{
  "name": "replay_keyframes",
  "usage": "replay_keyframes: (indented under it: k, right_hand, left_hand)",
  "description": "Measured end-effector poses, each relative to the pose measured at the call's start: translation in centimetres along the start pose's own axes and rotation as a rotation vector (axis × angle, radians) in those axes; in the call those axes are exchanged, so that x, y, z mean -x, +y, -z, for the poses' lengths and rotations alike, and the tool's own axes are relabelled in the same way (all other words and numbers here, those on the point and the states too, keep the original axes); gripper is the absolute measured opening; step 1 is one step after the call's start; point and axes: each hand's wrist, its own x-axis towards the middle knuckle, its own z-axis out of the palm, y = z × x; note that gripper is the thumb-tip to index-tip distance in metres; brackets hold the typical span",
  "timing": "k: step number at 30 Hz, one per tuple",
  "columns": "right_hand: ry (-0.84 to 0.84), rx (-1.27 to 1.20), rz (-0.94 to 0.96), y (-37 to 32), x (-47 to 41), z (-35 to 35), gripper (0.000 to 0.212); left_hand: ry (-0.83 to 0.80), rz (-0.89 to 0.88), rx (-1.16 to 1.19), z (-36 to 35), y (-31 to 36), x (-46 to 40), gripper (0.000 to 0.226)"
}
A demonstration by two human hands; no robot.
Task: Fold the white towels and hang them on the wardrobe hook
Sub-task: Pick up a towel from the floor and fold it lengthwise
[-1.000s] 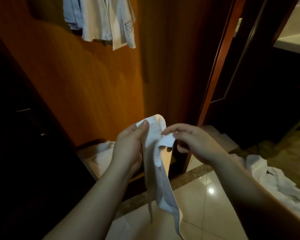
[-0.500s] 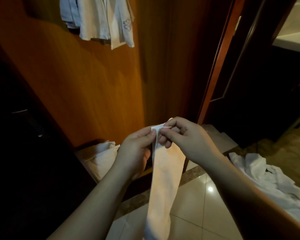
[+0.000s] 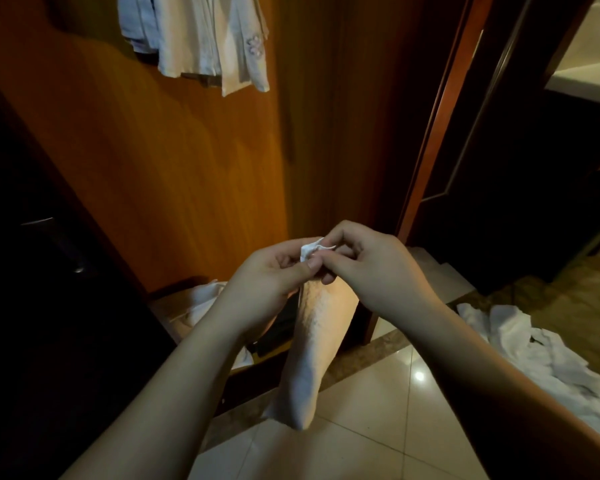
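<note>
A white towel (image 3: 312, 344), folded into a narrow strip, hangs from both hands in front of the wooden wardrobe panel (image 3: 174, 174). My left hand (image 3: 267, 285) pinches its top edge with thumb and fingers. My right hand (image 3: 371, 268) pinches the same top corner from the right, fingertips touching the left hand's. The strip's lower end hangs over the tiled floor. High on the panel, folded white cloths (image 3: 201, 39) hang; the hook itself is hidden.
A heap of white towels (image 3: 541, 355) lies on the floor at the right. More white cloth (image 3: 198, 306) sits on the low wardrobe shelf behind my left wrist. A dark cabinet (image 3: 42, 271) fills the left; an open doorway frame (image 3: 440, 140) stands to the right.
The loosely draped towel was brought together into a narrow strip; both hands closed in on its top edge. The hanging strip is shorter now than half a second ago.
</note>
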Motion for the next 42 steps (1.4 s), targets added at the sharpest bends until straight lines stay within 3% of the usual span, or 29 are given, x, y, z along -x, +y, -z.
replay_keyframes:
  k: [5,9,14,17,19,21,26,29,33,37,39,42]
  right_hand:
    - [-0.135,0.044,0.045,0.0,-0.1,0.6,0.007]
    - [-0.308,0.357,0.025,0.7,-1.3,2.1,0.011]
    - [-0.518,0.562,0.053,2.6,-2.3,3.3,0.007]
    - [-0.575,0.664,0.050,4.0,-2.6,3.8,0.031]
    - [-0.590,0.664,0.060,4.9,-2.5,4.3,0.024]
    - [-0.563,0.642,0.114,5.4,-2.4,4.7,0.013]
    - [-0.362,0.451,0.334,5.0,-1.3,5.1,0.014]
    - [-0.423,0.376,0.295,5.0,-1.0,4.6,0.010]
    - [-0.389,0.736,0.177,6.1,-1.9,5.5,0.013]
    - [-0.264,0.941,0.166,7.0,-2.2,6.4,0.035]
    - [-0.156,0.919,0.149,7.2,-2.3,6.5,0.035]
    - [-0.123,0.606,0.067,7.5,-2.4,6.2,0.017]
  left_hand:
    - [0.025,0.012,-0.106,0.6,-0.1,0.1,0.029]
    - [0.074,0.006,-0.168,1.8,0.0,-0.4,0.025]
    - [0.060,0.036,-0.201,2.7,-0.4,-0.8,0.025]
    - [0.058,0.047,-0.170,3.5,-0.6,-0.6,0.024]
    - [0.075,0.044,-0.133,4.1,-0.7,-0.5,0.023]
    - [0.095,0.058,-0.110,4.9,-0.8,-0.4,0.021]
    - [0.162,0.046,-0.118,6.8,-0.8,-0.4,0.029]
    - [0.140,0.028,-0.115,7.3,-0.5,-0.4,0.029]
    - [0.150,0.005,-0.081,7.5,-0.6,-0.7,0.028]
    - [0.196,0.011,-0.073,7.8,-0.7,-0.9,0.023]
    - [0.221,0.005,-0.072,7.9,-0.7,-0.9,0.022]
    - [0.258,-0.030,-0.063,7.7,-0.3,-0.9,0.027]
